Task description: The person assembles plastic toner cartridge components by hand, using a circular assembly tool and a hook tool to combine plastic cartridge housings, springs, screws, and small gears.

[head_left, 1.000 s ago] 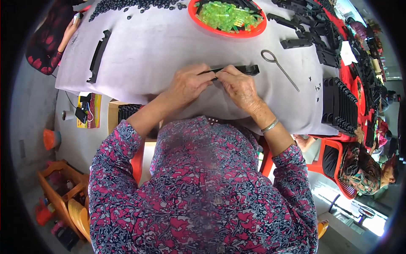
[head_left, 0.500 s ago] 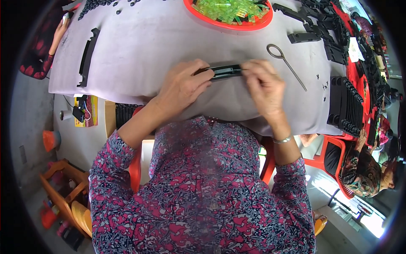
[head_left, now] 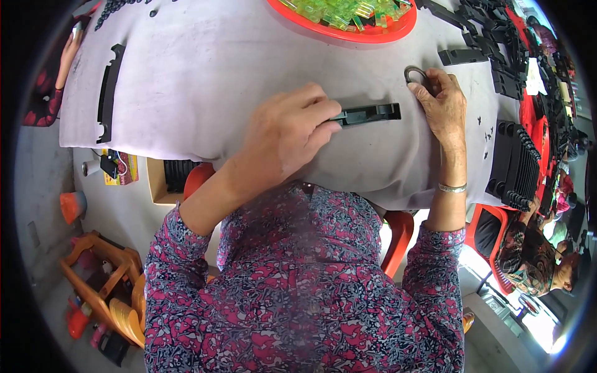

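Beyond hands: red bowl [head_left: 348,34], blk parts [head_left: 497,37].

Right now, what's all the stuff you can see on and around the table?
Table: one, covered in pale grey cloth, fills the upper picture.
Black bar: one, black plastic, table middle, held at its left end.
Metal loop tool: one, grey, under the right fingertips.
Bowl: one, orange-red, top edge, full of green pieces.
Long black part: one, left side of table.
Ribbed black parts: a stack, right edge.
Loose black parts: many, top right.
Wooden rack: one, orange, floor lower left.
Bracelet: one, silver, right wrist.
Left hand: holds the bar.
Right hand: touching the loop tool.
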`<state>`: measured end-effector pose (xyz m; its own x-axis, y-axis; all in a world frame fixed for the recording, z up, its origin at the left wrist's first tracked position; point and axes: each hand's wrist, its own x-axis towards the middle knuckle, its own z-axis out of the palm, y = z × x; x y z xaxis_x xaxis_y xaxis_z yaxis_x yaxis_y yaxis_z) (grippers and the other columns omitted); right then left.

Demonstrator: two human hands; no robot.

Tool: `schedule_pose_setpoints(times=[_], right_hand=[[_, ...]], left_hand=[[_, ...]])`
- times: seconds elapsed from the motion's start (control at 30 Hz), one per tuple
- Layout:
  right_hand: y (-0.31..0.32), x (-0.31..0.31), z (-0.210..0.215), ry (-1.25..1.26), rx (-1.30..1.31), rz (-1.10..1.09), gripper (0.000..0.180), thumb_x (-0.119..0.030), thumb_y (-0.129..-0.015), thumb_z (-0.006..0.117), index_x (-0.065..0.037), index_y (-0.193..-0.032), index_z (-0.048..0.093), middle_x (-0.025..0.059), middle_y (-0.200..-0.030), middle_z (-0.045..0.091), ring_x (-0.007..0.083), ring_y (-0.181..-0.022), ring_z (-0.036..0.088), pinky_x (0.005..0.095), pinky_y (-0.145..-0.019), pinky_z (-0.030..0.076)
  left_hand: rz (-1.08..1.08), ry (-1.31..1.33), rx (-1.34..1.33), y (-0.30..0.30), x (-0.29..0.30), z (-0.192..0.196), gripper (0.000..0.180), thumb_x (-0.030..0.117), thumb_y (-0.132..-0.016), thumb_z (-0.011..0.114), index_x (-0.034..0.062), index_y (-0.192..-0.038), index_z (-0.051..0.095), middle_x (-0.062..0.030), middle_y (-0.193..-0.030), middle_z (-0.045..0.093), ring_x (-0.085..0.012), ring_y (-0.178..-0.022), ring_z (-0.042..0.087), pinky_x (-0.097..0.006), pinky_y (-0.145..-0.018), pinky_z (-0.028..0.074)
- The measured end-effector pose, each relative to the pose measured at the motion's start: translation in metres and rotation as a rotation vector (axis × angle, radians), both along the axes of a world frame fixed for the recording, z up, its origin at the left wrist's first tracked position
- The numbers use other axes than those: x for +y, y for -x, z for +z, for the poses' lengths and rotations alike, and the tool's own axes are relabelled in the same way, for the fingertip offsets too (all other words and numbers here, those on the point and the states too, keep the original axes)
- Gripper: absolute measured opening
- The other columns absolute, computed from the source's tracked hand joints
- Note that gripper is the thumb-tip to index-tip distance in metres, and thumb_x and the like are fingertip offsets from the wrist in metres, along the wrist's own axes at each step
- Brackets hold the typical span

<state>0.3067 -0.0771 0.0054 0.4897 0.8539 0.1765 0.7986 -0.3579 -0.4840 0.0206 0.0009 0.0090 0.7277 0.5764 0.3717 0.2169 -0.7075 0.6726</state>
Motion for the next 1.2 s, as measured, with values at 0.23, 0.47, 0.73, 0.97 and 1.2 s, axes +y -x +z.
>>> schedule_pose_setpoints(times=[0.23,0.47,0.73,0.97,1.2], right_hand=[[0.008,-0.009,0.001,0.039,0.151,-0.015,0.028,-0.018,-0.085,0.077,-0.001,-0.105,0.067,0.0082,-0.084,0.066,0.0161,-0.073,0.059,0.0308,-0.072,0.049],[0.029,-0.020,0.055,-0.319,0.625,-0.022,0.026,-0.027,-0.101,0.059,-0.004,-0.092,0.065,-0.0045,-0.070,0.051,0.0031,-0.058,0.035,0.0214,-0.052,0.025],[0.073,0.020,0.072,-0.721,1.653,0.738,0.048,-0.045,-0.105,0.042,-0.012,-0.070,0.038,-0.0030,-0.059,0.029,0.0114,-0.056,0.023,0.0296,-0.052,0.023],[0.089,0.030,0.047,-0.571,1.685,0.753,0.052,-0.049,-0.106,0.036,-0.013,-0.069,0.037,-0.0027,-0.057,0.030,0.0116,-0.053,0.022,0.0289,-0.051,0.021],[0.100,0.034,0.050,-0.556,1.621,0.548,0.057,-0.050,-0.102,0.047,-0.012,-0.062,0.035,-0.0034,-0.052,0.027,0.0091,-0.047,0.020,0.0282,-0.045,0.017]], left_hand=[[-0.027,-0.074,0.075,0.003,-0.003,-0.002,0.018,0.009,-0.080,0.074,0.0068,-0.096,0.068,-0.0061,-0.096,0.064,-0.0278,-0.081,0.062,-0.038,-0.068,0.049],[0.015,-0.183,0.062,-0.001,-0.009,-0.010,0.021,0.006,-0.074,0.070,0.0072,-0.095,0.068,-0.0074,-0.099,0.065,-0.0276,-0.081,0.063,-0.040,-0.071,0.050],[0.003,-0.244,0.059,-0.002,-0.010,-0.013,0.024,0.012,-0.077,0.059,0.0063,-0.099,0.067,-0.0078,-0.103,0.064,-0.0258,-0.090,0.062,-0.039,-0.077,0.050],[0.000,-0.214,0.124,-0.001,-0.011,-0.007,0.025,0.010,-0.078,0.064,0.0090,-0.103,0.069,-0.0069,-0.102,0.063,-0.0268,-0.090,0.062,-0.040,-0.077,0.049],[-0.003,-0.221,0.138,-0.003,-0.010,-0.009,0.028,0.010,-0.077,0.063,0.0095,-0.104,0.069,-0.0063,-0.101,0.062,-0.0264,-0.089,0.061,-0.039,-0.076,0.049]])
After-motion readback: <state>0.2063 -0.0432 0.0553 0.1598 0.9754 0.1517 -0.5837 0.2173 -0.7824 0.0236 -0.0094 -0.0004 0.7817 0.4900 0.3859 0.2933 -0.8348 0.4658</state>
